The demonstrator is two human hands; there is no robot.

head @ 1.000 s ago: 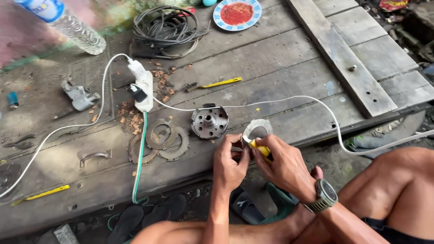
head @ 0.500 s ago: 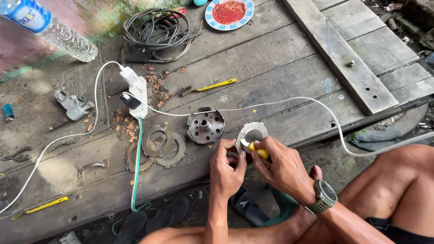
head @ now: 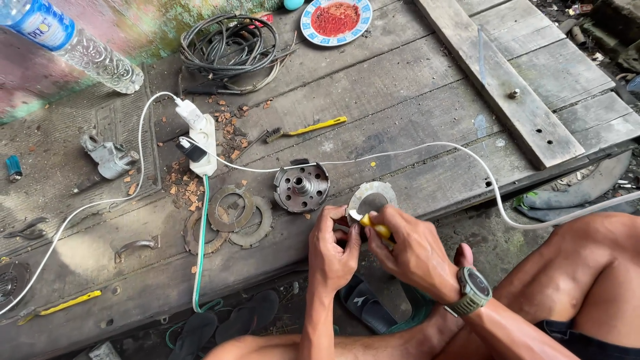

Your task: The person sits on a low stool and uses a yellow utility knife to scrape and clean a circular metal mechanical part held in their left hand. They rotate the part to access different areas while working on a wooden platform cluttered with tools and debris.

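— What has moved?
— The metal ring plate (head: 371, 199) has been tipped lower at the near edge of the wooden platform (head: 413, 87).
— How is it held?
— It is pinched by the left hand (head: 331, 250); a yellow-handled tool (head: 375, 227) is gripped in the right hand (head: 413, 252), fingers pressed together, against its rim.
— Nearby?
— A round clutch hub (head: 301, 186) is seen just left.

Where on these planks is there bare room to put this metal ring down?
Bare wood lies between the yellow brush, the red plate and the raised board. Another patch sits under the white cable, right of the ring. It is crowded around the power strip, flat rings and hub.
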